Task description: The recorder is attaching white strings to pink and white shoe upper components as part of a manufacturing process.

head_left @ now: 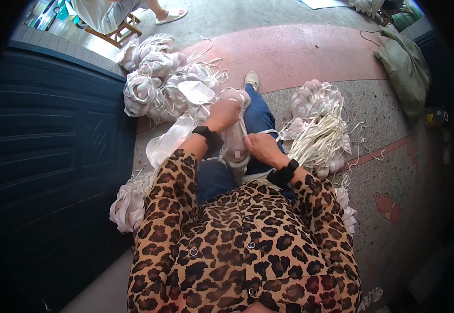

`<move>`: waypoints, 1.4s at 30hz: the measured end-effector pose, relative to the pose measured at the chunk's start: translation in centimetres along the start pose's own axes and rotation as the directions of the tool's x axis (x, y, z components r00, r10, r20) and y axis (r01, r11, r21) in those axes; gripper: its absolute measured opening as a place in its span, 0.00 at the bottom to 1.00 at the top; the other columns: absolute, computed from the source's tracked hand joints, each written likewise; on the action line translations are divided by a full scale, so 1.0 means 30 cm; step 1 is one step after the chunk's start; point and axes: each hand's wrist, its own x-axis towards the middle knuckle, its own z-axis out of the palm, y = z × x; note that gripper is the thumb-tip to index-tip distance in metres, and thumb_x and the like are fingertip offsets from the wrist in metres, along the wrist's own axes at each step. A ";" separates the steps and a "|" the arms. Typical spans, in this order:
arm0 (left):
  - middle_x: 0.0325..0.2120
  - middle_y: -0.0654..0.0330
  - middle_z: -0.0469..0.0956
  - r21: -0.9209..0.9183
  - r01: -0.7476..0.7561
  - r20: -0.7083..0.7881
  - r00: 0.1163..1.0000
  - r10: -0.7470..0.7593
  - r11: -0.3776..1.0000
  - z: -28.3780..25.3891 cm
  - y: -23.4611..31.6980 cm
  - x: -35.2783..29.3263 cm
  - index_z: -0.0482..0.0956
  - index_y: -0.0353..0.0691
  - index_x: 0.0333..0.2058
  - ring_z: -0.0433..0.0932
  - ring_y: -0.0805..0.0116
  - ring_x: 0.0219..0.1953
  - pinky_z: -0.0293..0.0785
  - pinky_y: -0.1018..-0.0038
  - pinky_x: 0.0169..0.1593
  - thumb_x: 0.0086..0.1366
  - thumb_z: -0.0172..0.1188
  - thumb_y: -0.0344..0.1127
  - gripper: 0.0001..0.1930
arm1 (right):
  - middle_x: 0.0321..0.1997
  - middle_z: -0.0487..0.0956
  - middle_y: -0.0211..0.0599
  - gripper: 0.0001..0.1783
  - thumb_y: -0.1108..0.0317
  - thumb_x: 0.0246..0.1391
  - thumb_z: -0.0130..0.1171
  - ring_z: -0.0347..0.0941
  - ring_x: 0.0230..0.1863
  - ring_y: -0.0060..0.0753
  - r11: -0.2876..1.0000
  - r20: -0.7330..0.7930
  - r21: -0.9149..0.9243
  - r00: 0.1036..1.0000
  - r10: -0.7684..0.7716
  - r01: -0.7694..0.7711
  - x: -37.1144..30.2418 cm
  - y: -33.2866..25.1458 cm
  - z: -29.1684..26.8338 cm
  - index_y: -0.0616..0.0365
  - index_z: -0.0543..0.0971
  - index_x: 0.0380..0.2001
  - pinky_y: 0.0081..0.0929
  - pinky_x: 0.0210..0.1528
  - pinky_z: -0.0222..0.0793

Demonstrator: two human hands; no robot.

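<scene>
Over my lap lies a long bundle of pale pinkish-white, rounded pieces (234, 140), possibly cut fabric parts. My left hand (224, 113) is closed on its far end, fingers wrapped round it. Beside it, my right hand (265, 148) pinches a white cord (243, 125) that runs along the bundle's right side up toward my left hand. More white strands pass under my right hand toward a heap of cords (318, 138) to the right. What lies beneath my left palm is hidden.
A large pile of similar white bundles (156, 78) stands at the far left, with more (128, 207) by the dark blue door (55, 135). A green-grey sack (405, 73) leans at the far right. Another person's sandalled foot (171, 15) rests near a wooden stool (116, 35).
</scene>
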 end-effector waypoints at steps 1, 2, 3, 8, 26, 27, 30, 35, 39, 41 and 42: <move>0.35 0.51 0.83 -0.008 0.000 -0.012 1.000 0.000 1.000 0.012 -0.005 -0.006 0.85 0.49 0.38 0.82 0.48 0.39 0.77 0.55 0.43 0.65 0.54 0.46 0.13 | 0.29 0.80 0.54 0.23 0.54 0.68 0.44 0.77 0.32 0.62 1.000 0.000 0.001 1.000 -0.003 0.003 -0.027 -0.017 -0.006 0.61 0.77 0.27 0.52 0.36 0.72; 0.34 0.51 0.83 -0.017 0.002 -0.025 1.000 -0.003 1.000 0.024 -0.012 -0.013 0.85 0.48 0.38 0.82 0.48 0.39 0.77 0.55 0.43 0.65 0.54 0.46 0.13 | 0.28 0.80 0.54 0.23 0.54 0.68 0.44 0.77 0.31 0.62 1.000 -0.002 0.001 1.000 -0.011 0.011 -0.043 -0.034 -0.014 0.60 0.77 0.27 0.53 0.36 0.72; 0.35 0.50 0.83 -0.025 0.018 -0.024 1.000 -0.018 1.000 0.015 -0.002 -0.013 0.85 0.48 0.37 0.82 0.46 0.40 0.77 0.55 0.43 0.66 0.53 0.45 0.13 | 0.28 0.80 0.54 0.24 0.53 0.68 0.44 0.78 0.32 0.63 0.998 -0.034 0.060 0.999 0.037 -0.035 -0.051 -0.030 -0.014 0.59 0.78 0.28 0.54 0.36 0.73; 0.28 0.56 0.82 -0.414 -0.021 -0.158 0.986 -0.049 0.910 0.051 -0.108 -0.123 0.84 0.41 0.37 0.80 0.61 0.30 0.75 0.66 0.34 0.67 0.58 0.43 0.12 | 0.31 0.80 0.54 0.18 0.54 0.67 0.46 0.77 0.37 0.62 0.981 -0.333 0.194 0.941 0.067 -0.001 -0.061 0.123 0.007 0.58 0.77 0.37 0.54 0.39 0.72; 0.33 0.46 0.78 -0.423 -0.062 -0.437 0.888 -0.143 0.904 0.218 -0.189 -0.176 0.80 0.34 0.32 0.75 0.44 0.41 0.71 0.58 0.46 0.62 0.59 0.34 0.08 | 0.30 0.82 0.50 0.12 0.62 0.61 0.51 0.80 0.34 0.55 0.980 -0.117 -0.143 0.981 -0.154 0.137 0.285 -0.054 -0.033 0.57 0.76 0.41 0.50 0.37 0.74; 0.34 0.46 0.78 -0.388 -0.080 -0.454 0.884 -0.114 0.918 0.219 -0.191 -0.176 0.80 0.34 0.31 0.75 0.45 0.41 0.71 0.58 0.47 0.62 0.59 0.33 0.07 | 0.29 0.81 0.49 0.11 0.63 0.61 0.50 0.80 0.33 0.56 0.969 -0.082 -0.200 0.983 -0.163 0.144 0.314 -0.046 -0.032 0.57 0.74 0.40 0.51 0.36 0.74; 0.33 0.47 0.78 -0.313 -0.110 -0.510 0.857 -0.070 0.943 0.223 -0.186 -0.184 0.81 0.35 0.30 0.74 0.45 0.40 0.70 0.58 0.48 0.60 0.60 0.33 0.07 | 0.29 0.81 0.52 0.10 0.63 0.64 0.45 0.79 0.35 0.58 0.966 -0.041 -0.214 0.987 -0.157 0.145 0.341 -0.024 -0.036 0.58 0.70 0.37 0.52 0.36 0.73; 0.31 0.50 0.80 -0.255 -0.108 -0.468 0.884 -0.025 0.961 0.192 -0.180 -0.176 0.82 0.37 0.29 0.74 0.46 0.39 0.70 0.56 0.47 0.60 0.60 0.33 0.06 | 0.35 0.80 0.55 0.13 0.60 0.66 0.46 0.78 0.40 0.60 0.989 -0.106 -0.058 0.984 -0.141 0.136 0.321 -0.011 -0.029 0.59 0.70 0.39 0.52 0.40 0.72; 0.29 0.53 0.81 -0.116 -0.065 -0.297 0.954 0.028 0.991 0.103 -0.145 -0.159 0.83 0.40 0.29 0.75 0.48 0.39 0.71 0.56 0.46 0.59 0.60 0.33 0.05 | 0.35 0.81 0.52 0.15 0.58 0.67 0.46 0.77 0.36 0.57 0.989 -0.194 0.130 0.980 -0.046 0.072 0.309 0.006 -0.015 0.61 0.73 0.38 0.47 0.39 0.71; 0.27 0.54 0.82 -0.009 -0.105 -0.298 0.949 0.097 0.994 0.081 -0.134 -0.151 0.83 0.40 0.27 0.76 0.50 0.38 0.72 0.57 0.44 0.58 0.60 0.33 0.06 | 0.32 0.81 0.46 0.16 0.58 0.67 0.46 0.75 0.28 0.47 0.920 -0.280 0.381 0.960 0.016 0.096 0.309 0.054 0.028 0.60 0.75 0.35 0.40 0.32 0.70; 0.26 0.54 0.82 0.051 -0.140 -0.320 0.936 0.149 0.989 0.083 -0.136 -0.147 0.83 0.40 0.25 0.77 0.51 0.38 0.73 0.57 0.42 0.58 0.60 0.34 0.06 | 0.31 0.81 0.43 0.16 0.59 0.67 0.46 0.74 0.25 0.41 0.852 -0.273 0.517 0.959 0.077 0.079 0.303 0.046 0.026 0.59 0.75 0.34 0.36 0.29 0.69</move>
